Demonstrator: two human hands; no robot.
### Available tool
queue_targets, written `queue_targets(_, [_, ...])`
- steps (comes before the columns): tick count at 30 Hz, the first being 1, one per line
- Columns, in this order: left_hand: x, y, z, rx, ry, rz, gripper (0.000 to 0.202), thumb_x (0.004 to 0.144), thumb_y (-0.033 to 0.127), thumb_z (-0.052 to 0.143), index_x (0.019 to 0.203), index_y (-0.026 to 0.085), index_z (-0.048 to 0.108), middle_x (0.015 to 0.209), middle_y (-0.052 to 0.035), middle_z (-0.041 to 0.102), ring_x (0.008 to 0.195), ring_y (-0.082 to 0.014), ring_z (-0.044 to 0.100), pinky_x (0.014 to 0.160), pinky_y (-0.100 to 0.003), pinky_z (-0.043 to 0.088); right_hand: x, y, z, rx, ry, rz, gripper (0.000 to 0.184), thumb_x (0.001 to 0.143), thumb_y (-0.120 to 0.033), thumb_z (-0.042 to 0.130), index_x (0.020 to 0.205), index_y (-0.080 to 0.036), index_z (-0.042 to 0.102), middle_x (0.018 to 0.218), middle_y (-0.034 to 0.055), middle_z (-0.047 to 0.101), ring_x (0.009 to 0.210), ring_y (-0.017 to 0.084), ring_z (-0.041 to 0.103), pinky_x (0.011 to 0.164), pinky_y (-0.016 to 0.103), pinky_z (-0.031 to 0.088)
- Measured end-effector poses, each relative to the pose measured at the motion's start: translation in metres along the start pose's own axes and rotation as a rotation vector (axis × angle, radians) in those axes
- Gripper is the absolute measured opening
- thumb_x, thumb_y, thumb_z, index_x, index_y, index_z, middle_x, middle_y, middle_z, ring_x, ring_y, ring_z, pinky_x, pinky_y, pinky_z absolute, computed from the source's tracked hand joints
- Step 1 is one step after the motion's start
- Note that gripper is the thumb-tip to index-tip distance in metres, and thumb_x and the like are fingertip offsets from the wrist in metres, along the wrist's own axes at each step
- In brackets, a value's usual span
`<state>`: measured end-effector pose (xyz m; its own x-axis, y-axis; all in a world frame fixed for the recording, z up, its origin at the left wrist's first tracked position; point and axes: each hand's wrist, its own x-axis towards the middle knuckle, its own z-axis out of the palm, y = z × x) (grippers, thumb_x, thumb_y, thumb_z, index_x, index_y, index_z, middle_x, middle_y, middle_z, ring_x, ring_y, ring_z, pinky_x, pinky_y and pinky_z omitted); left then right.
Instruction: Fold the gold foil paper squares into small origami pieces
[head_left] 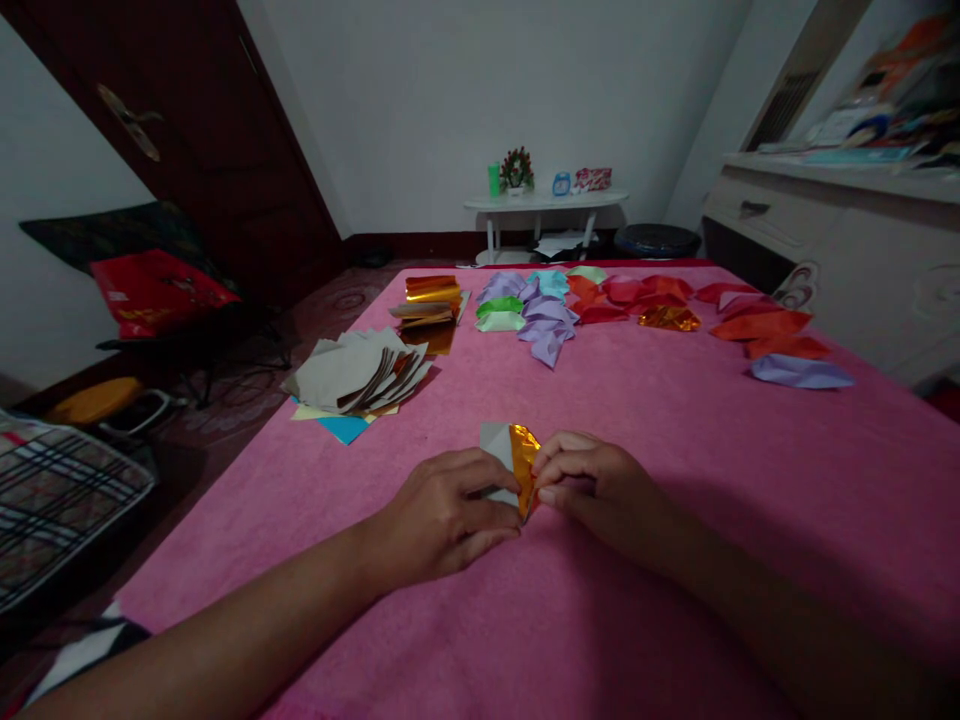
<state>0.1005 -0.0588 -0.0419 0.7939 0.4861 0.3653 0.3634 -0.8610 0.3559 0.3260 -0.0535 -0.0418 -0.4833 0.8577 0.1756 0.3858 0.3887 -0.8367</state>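
Folded gold-and-grey foil paper [524, 456] lies on the pink cloth [450, 645] between both touching hands, its gold band running near to far; the right hand [611, 490] pinches its right edge, the left hand [442, 512], fingers loosely spread, rests on its grey left.

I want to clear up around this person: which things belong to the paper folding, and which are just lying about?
Likely in use:
- gold-and-grey paper, under left hand and right hand
- grey-topped paper stack
- folded coloured papers

Apparently just lying about:
- red bag
- green container
- potted flowers
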Motion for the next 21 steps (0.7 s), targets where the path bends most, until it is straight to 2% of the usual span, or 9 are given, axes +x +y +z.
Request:
queue_targets(9, [-0.002,0.003,-0.003,-0.036,-0.009,0.010,0.019,0.089,0.022,0.053,0.100,0.018,0.068,0.101,-0.0089,0.065,0.091,-0.0180,0.058,0.078,-0.031,0.048,0.009,-0.001,0.010,-0.150,0.080,0.037,0.017,0.068,-0.004,0.060,0.062,-0.019,0.063,0.074,-0.0003,0.060,0.074,0.014,0.054,0.067,0.026,0.040])
queue_targets(14, [-0.004,0.002,0.000,-0.048,0.040,0.025,0.017,0.088,0.019,0.054,0.101,0.016,0.064,0.096,-0.0077,0.066,0.089,-0.0172,0.059,0.080,-0.032,0.049,0.008,-0.003,0.012,-0.231,0.085,0.054,0.015,0.068,-0.006,0.061,0.061,-0.019,0.060,0.073,0.0001,0.059,0.074,0.015,0.052,0.068,0.027,0.038])
queue_targets(18, [-0.003,0.005,0.000,-0.016,0.026,-0.024,0.029,0.088,0.021,0.053,0.116,0.016,0.058,0.101,-0.0090,0.064,0.090,-0.0179,0.058,0.078,-0.032,0.049,0.008,-0.005,0.013,-0.259,0.083,0.053,0.014,0.068,-0.006,0.061,0.064,-0.019,0.061,0.074,-0.0001,0.057,0.074,0.015,0.051,0.067,0.027,0.037])
queue_targets(21, [-0.001,0.007,-0.001,0.005,-0.004,-0.071,0.026,0.087,0.024,0.052,0.111,0.018,0.062,0.106,-0.0095,0.062,0.093,-0.0193,0.057,0.077,-0.032,0.050,0.007,-0.006,0.014,-0.277,0.064,0.027,0.014,0.072,-0.008,0.060,0.064,-0.020,0.062,0.073,-0.0005,0.055,0.072,0.015,0.049,0.064,0.026,0.035])
